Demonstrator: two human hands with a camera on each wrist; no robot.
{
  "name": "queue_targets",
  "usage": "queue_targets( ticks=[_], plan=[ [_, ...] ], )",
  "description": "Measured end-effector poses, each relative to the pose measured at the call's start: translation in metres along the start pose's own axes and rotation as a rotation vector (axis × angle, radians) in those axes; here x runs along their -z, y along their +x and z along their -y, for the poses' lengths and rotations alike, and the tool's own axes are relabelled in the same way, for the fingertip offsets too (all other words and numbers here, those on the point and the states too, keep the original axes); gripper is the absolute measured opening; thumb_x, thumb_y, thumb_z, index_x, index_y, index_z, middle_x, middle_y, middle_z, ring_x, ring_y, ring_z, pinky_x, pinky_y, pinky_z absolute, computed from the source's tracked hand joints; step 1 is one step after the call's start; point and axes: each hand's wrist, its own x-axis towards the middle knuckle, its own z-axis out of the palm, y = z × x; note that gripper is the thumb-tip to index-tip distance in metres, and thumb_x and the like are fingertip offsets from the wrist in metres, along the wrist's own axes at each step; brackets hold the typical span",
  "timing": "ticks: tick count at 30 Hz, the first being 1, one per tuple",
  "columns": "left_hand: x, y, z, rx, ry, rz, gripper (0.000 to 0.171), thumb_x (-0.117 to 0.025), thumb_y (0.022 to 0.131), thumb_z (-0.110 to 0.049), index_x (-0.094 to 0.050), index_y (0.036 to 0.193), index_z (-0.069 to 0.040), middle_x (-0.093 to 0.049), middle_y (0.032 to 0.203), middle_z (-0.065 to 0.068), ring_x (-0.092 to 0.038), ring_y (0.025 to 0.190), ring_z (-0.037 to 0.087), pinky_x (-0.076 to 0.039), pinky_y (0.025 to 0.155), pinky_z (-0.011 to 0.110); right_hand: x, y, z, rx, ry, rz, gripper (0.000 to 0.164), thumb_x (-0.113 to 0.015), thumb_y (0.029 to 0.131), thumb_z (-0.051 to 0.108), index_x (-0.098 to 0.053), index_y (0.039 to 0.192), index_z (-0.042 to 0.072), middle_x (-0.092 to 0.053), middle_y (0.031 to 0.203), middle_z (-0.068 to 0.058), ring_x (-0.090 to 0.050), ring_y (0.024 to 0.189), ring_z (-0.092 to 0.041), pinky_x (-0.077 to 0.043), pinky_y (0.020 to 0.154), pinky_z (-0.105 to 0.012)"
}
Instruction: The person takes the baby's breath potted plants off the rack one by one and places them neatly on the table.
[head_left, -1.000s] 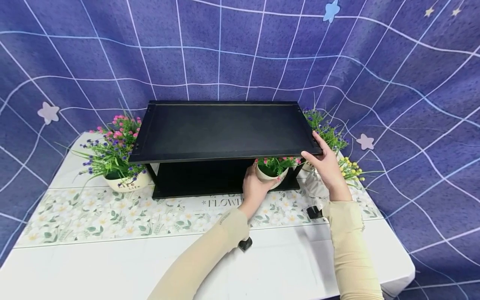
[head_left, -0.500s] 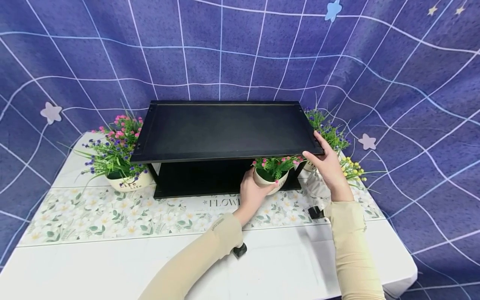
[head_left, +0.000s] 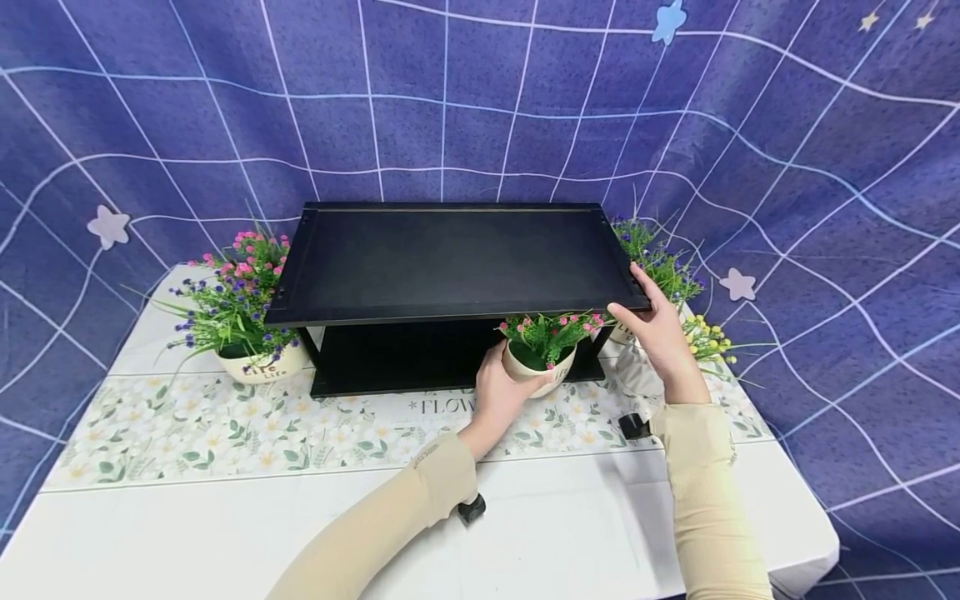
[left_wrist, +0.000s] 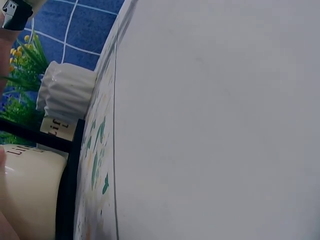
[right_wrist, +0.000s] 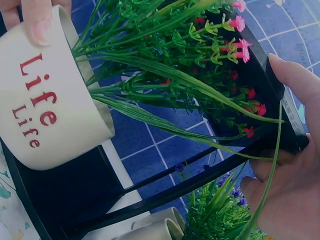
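In the head view my left hand (head_left: 498, 392) grips a cream flowerpot (head_left: 553, 383) by its left side, thumb across the front near the rim. Pink flowers and green leaves fill this pot, at the right end of the black shelf's (head_left: 457, 262) lower level, partly beneath its top board. The right wrist view shows the pot's wall (right_wrist: 55, 105) with red "Life" lettering. My right hand (head_left: 662, 337) holds the top board's front right corner, thumb on the front side and fingers along the right edge. The left wrist view catches the pot's lower side (left_wrist: 32, 192) near the shelf base.
Left of the shelf stand cream pots with purple flowers (head_left: 262, 367) and pink flowers (head_left: 247, 250). On the right are a white ribbed pot (head_left: 636, 371) with yellow flowers and a pot with purple flowers (head_left: 660, 267). A floral runner (head_left: 247, 442) crosses the white table (head_left: 562, 517).
My left hand and the pink-flowered pot have shifted slightly left and towards the table's front, so more of the pot shows. My right hand keeps its hold on the shelf corner.
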Motion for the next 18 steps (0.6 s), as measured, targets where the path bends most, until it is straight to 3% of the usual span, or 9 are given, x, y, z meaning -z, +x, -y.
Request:
queue_targets(
  ticks=[11, 18],
  plan=[
    [0.013, -0.009, 0.002, 0.008, -0.019, 0.029, 0.089, -0.089, 0.066, -0.038, -0.048, 0.140, -0.008, -0.055, 0.138, 0.013, -0.052, 0.127, 0.032, -0.046, 0.105, 0.045, 0.001, 0.000, -0.001, -0.007, -0.006, 0.002, 0.076, -0.062, 0.095, 0.023, -0.016, 0.156, 0.028, -0.014, 0.164, -0.007, -0.033, 0.143, -0.033, -0.044, 0.093, -0.005],
    [0.023, -0.016, 0.001, 0.050, -0.052, 0.055, 0.089, -0.088, 0.067, -0.037, -0.048, 0.141, -0.009, -0.054, 0.139, 0.013, -0.051, 0.127, 0.032, -0.046, 0.104, 0.048, 0.000, 0.000, -0.001, 0.001, -0.004, -0.007, 0.076, -0.062, 0.095, 0.023, -0.018, 0.156, 0.027, -0.016, 0.163, -0.009, -0.037, 0.141, -0.030, -0.044, 0.092, -0.004]
  ],
)
